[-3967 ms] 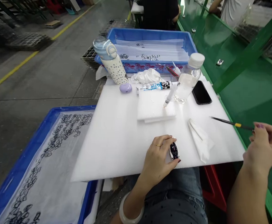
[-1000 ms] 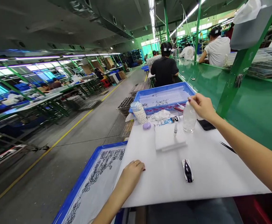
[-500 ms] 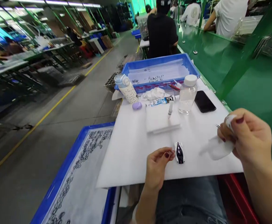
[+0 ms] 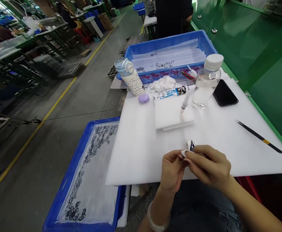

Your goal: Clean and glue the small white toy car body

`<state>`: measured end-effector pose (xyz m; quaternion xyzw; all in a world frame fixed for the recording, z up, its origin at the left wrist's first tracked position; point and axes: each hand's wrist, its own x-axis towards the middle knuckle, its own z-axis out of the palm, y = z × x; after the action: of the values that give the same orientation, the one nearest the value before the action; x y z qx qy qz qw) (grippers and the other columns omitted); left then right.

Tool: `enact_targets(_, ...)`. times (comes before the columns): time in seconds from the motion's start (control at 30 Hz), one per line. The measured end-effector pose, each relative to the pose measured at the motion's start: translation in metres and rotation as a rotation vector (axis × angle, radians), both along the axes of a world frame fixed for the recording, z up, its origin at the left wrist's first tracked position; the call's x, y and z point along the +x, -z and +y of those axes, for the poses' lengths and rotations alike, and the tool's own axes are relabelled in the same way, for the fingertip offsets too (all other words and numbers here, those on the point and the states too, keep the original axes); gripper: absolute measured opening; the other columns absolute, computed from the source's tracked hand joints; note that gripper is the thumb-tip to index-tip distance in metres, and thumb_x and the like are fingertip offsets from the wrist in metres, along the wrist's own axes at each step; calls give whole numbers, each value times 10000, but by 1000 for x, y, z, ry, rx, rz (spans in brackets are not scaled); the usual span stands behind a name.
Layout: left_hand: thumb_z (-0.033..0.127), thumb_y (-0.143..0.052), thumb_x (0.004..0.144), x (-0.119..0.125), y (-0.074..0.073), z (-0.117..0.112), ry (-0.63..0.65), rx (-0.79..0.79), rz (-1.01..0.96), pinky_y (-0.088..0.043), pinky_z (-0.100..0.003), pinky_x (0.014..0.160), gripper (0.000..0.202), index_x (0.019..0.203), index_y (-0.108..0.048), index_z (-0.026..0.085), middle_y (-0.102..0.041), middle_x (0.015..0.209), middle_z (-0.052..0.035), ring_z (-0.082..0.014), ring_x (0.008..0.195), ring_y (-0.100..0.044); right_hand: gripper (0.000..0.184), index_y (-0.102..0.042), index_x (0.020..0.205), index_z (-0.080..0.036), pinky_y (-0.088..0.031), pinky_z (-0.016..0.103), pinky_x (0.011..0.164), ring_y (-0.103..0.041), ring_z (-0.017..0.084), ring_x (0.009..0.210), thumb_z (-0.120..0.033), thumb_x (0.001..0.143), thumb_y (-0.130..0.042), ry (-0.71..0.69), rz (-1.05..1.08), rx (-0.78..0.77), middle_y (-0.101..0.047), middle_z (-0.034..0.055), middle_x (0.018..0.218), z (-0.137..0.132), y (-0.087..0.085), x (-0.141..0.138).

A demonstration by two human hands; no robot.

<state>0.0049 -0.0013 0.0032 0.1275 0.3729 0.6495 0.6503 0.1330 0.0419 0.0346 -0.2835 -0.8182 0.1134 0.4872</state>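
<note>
Head view looks forward-down at the hands (image 4: 208, 166), seemingly close.

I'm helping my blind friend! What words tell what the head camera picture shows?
Two hands, the left hand and right hand, meet at a small white piece next to a small black-and-white object on a white foam board. Tweezers, a syringe and a water bottle lie nearby.

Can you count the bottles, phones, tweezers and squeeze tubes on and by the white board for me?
Bottles: 2 (clear plastic bottle, dotted drink bottle)
Phones: 1 (black phone)
Tweezers: 1 (black tweezers)
Squeeze tubes: 1 (printed squeeze tube)
Total: 5
</note>
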Motion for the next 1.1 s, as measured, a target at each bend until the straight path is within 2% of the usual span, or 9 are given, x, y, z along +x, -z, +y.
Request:
enact_targets(0.17,437,-931,577,1,2,0,-4,-1,26,-571,-208,592,309,727,-797,204,-741,674,-26,-117,589,-668,155,-698,964,-202,-472,251,470,-582,116,565,-138,878,-586,-46,-259,84,-645,28,734,0,-14,17)
enact_targets(0.3,447,-927,581,1,3,-2,-15,15,44,-571,-199,586,295,714,-798,217,-744,665,-21,-109,578,-665,164,-685,1015,-188,-490,249,503,-590,118,595,-133,894,-587,-19,-246,63,-650,48,780,0,-17,16)
enact_targets(0.47,414,-921,612,1,2,-2,-23,41,58,-585,-187,615,250,740,-804,234,-758,686,-18,-111,610,-693,141,-683,995,-162,-484,242,503,-582,110,602,-138,904,-579,-166,-256,-105,-643,60,822,1,-22,19)
enact_targets(0.57,431,-911,626,0,1,-2,-15,58,57,-587,-176,613,256,752,-805,235,-771,721,-26,-116,623,-714,173,-702,993,-226,-479,240,500,-599,109,609,-118,883,-622,-76,-169,-222,-657,38,839,3,-27,38)
enact_targets(0.67,438,-882,677,-2,1,-4,-14,95,131,-598,-188,627,247,785,-807,229,-779,752,-39,-127,638,-723,195,-728,982,-282,-499,280,539,-646,155,685,-136,874,-656,73,-7,-381,-694,26,845,4,-21,54)
enact_targets(0.73,408,-843,741,-6,0,-6,-30,139,320,-619,-231,656,213,834,-804,220,-782,782,-50,-156,682,-734,138,-745,931,-286,-510,300,563,-658,176,705,-186,881,-666,130,58,-540,-709,22,823,3,-10,57)
enact_targets(0.83,241,-784,814,-10,-1,-8,-66,267,882,-627,-289,730,108,914,-788,199,-781,849,-57,-184,766,-735,110,-757,897,-264,-534,305,611,-684,187,739,-267,903,-647,158,26,-736,-729,23,825,1,7,53)
enact_targets(0.93,113,-724,840,-11,0,-5,-96,467,1405,-613,-300,754,169,992,-758,180,-772,890,-64,-184,801,-723,148,-755,924,-239,-541,306,653,-693,184,756,-288,918,-616,161,-67,-752,-734,27,839,0,17,46)
enact_targets(1.1,125,-653,899,-5,5,-4,-80,621,1643,-600,-316,734,201,1087,-705,172,-741,901,-73,-187,805,-692,154,-736,924,-207,-518,294,639,-677,170,729,-275,918,-598,178,-137,-701,-717,31,825,0,20,40)
